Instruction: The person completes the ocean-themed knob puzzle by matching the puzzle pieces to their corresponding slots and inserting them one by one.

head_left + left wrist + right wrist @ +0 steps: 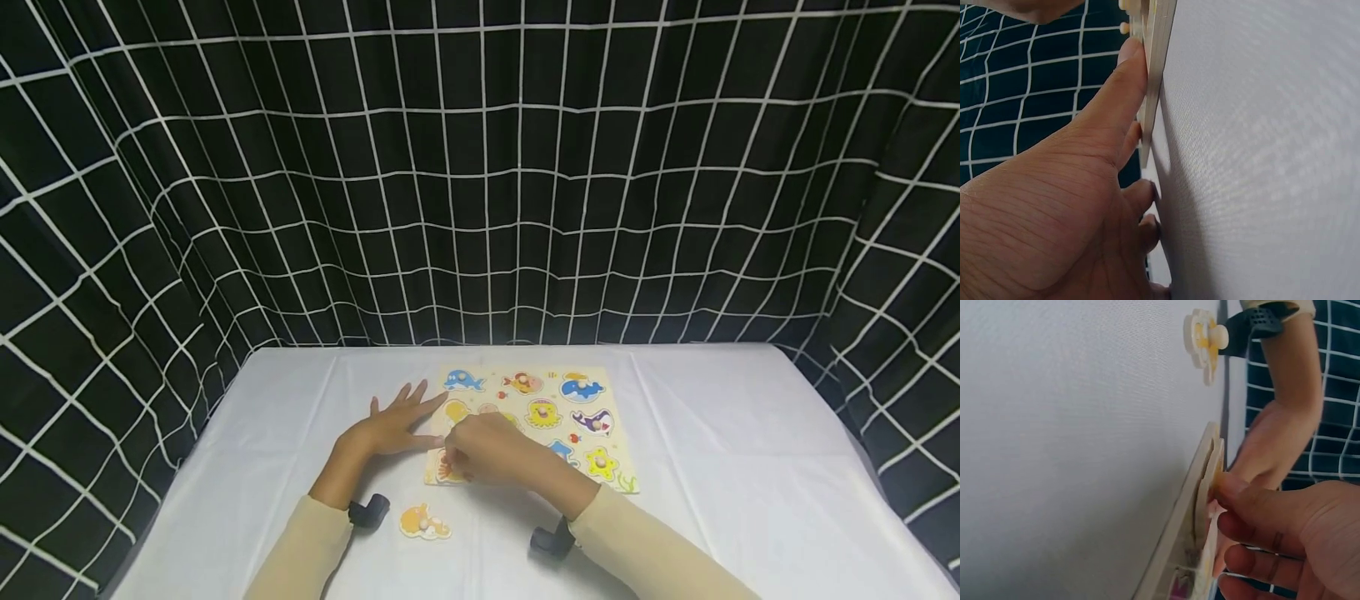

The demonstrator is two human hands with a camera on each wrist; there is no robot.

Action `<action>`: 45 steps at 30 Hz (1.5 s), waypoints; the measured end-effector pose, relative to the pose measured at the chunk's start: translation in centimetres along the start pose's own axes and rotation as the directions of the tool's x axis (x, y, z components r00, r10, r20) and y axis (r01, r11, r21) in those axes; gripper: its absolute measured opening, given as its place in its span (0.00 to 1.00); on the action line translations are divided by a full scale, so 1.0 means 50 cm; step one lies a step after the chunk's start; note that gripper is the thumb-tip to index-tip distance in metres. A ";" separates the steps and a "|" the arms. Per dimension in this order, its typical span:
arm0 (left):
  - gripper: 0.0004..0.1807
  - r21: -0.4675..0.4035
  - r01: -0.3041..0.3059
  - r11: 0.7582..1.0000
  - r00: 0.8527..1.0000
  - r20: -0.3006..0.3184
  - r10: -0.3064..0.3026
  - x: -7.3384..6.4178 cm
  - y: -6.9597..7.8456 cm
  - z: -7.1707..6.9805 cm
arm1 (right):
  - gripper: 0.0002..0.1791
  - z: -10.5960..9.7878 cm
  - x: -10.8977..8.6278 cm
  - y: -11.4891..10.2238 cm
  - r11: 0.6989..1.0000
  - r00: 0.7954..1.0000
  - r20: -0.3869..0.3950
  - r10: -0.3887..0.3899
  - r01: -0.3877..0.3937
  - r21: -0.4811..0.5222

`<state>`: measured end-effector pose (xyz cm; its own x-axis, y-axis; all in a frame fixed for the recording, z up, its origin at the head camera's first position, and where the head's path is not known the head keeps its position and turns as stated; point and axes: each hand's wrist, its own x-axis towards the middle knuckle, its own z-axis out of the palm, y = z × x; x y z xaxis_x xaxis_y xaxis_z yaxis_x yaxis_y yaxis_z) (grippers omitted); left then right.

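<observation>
A pale wooden peg puzzle board [618, 446] with sea-animal pieces lies flat on the table. My left hand [393, 425] is spread at its left edge, thumb and index finger touching the board. Over the board's lower left corner, my right hand [491, 450] has its fingers curled and pinches a red-orange puzzle piece [447, 471]. In the right wrist view, this piece [1211, 478] sits slightly raised and tilted at its recess; its knob is hidden by the fingers. An orange-and-white puzzle piece [423, 523] with a knob lies loose in front of the board.
A white cloth [735, 483] covers the table. Black curtains [517, 192] with a white grid stand behind and at both sides. Each wrist carries a dark camera, the left one [370, 511] close to the loose piece.
</observation>
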<state>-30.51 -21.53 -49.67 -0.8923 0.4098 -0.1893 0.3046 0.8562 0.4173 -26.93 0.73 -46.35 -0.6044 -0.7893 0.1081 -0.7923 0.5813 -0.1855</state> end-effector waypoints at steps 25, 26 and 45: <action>0.47 0.029 -0.017 0.999 1.000 0.008 0.017 0.007 -0.009 -0.004 | 0.08 0.017 0.014 0.009 0.998 0.997 -0.063 0.032 -0.029 0.049; 0.47 0.029 -0.017 0.999 1.000 0.006 0.017 0.006 -0.009 -0.003 | 0.08 0.018 0.013 0.010 0.998 0.997 -0.066 0.041 -0.037 0.056; 0.47 0.023 -0.015 1.000 1.000 0.010 0.015 0.000 -0.005 -0.005 | 0.08 0.006 -0.033 -0.098 0.982 0.999 -0.015 0.042 -0.039 0.183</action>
<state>-30.67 -21.83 -49.54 -0.8842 0.4257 -0.1922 0.3258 0.8569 0.3994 -22.05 -0.89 -45.91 -0.6384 -0.7610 0.1153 -0.7397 0.5653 -0.3651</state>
